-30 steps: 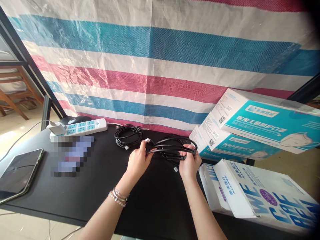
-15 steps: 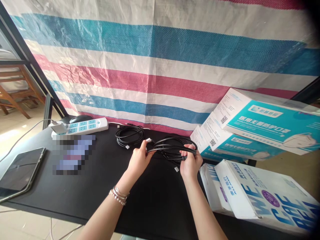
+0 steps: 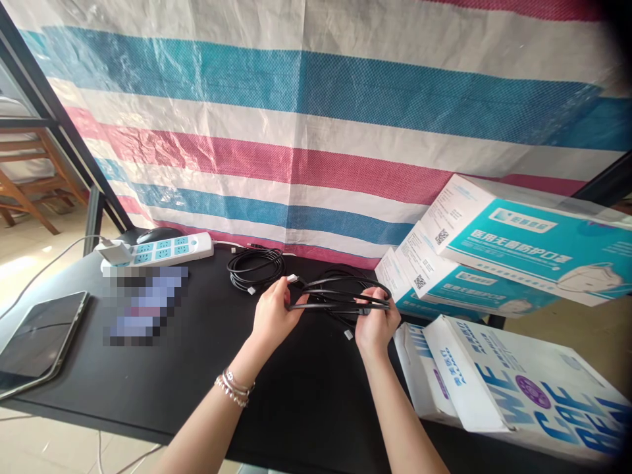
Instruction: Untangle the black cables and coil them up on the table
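Left hand (image 3: 277,315) and right hand (image 3: 378,326) grasp a looped cable (image 3: 340,305), gathered but with no tie visible; a coil (image 3: 237,276), already wound, lies to its far left

Your bare left forearm (image 3: 207,421) slanted forward and inward, your bare left hand (image 3: 277,309) held closed in a pinch. Your bare right forearm (image 3: 401,415) leaned inward too, your bare right hand (image 3: 376,329) curled into a grip, near the left but apart.
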`<state>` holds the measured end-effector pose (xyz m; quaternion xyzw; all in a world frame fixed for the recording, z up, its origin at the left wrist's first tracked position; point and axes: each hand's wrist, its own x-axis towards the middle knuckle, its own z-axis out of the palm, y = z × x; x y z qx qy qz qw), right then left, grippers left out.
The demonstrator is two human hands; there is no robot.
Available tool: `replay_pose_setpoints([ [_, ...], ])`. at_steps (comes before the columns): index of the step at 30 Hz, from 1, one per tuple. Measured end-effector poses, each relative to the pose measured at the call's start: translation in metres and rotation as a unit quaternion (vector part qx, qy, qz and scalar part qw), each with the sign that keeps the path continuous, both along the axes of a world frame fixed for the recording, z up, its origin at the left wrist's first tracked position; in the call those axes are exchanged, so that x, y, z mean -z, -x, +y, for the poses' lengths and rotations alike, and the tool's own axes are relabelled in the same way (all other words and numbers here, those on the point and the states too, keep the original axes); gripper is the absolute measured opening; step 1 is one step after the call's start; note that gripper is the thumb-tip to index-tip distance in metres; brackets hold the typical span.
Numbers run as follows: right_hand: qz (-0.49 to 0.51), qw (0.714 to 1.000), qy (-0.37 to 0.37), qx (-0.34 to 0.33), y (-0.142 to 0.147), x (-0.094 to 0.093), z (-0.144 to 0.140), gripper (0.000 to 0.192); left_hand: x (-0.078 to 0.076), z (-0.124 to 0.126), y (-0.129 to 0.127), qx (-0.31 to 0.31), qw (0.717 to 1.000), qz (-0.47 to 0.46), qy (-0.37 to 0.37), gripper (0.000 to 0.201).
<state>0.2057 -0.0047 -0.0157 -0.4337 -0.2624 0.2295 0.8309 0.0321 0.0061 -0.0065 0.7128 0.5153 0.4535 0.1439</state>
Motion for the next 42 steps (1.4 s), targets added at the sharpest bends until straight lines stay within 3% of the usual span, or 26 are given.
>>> replay_pose_setpoints([
  [5, -0.025, 0.999, -0.038, -0.022, 0.004, -0.002, -0.001, 0.031, -0.001, -0.002, 0.001, 0.03, 0.995, -0.025, -0.09, 0.015],
  [7, -0.033, 0.998, -0.049, -0.033, 0.005, -0.004, -0.001, 0.033, -0.001, -0.004, 0.0, 0.053, 0.99, -0.04, -0.121, 0.02],
  [14, 0.005, 0.999, -0.004, -0.053, 0.004, -0.011, -0.004, 0.035, -0.001, -0.009, -0.002, 0.106, 0.978, -0.075, -0.165, 0.021],
  [19, 0.022, 0.998, 0.0, -0.054, 0.002, -0.009, -0.003, 0.035, -0.003, -0.01, -0.003, 0.127, 0.978, -0.096, -0.136, 0.018],
  [22, 0.013, 0.999, -0.008, -0.04, 0.002, -0.006, -0.001, 0.031, -0.003, -0.008, -0.005, 0.147, 0.974, -0.169, -0.025, 0.021],
  [25, -0.014, 0.999, 0.001, -0.048, 0.005, -0.004, -0.001, 0.032, -0.003, -0.007, -0.008, 0.165, 0.936, -0.294, 0.102, 0.025],
  [27, -0.036, 0.997, -0.004, -0.066, 0.009, -0.004, -0.003, 0.036, -0.005, -0.007, -0.008, 0.16, 0.907, -0.362, 0.143, 0.032],
  [32, -0.073, 0.99, 0.019, -0.121, 0.018, -0.002, -0.008, 0.035, -0.008, -0.006, -0.005, 0.12, 0.864, -0.464, 0.154, 0.046],
  [39, -0.102, 0.971, -0.006, -0.218, 0.025, -0.007, -0.017, 0.013, -0.004, 0.001, -0.006, 0.05, 0.798, -0.578, 0.161, 0.03],
  [42, -0.075, 0.954, -0.027, -0.29, 0.025, -0.015, -0.022, 0.027, -0.005, 0.003, -0.005, 0.019, 0.766, -0.614, 0.189, 0.03],
])
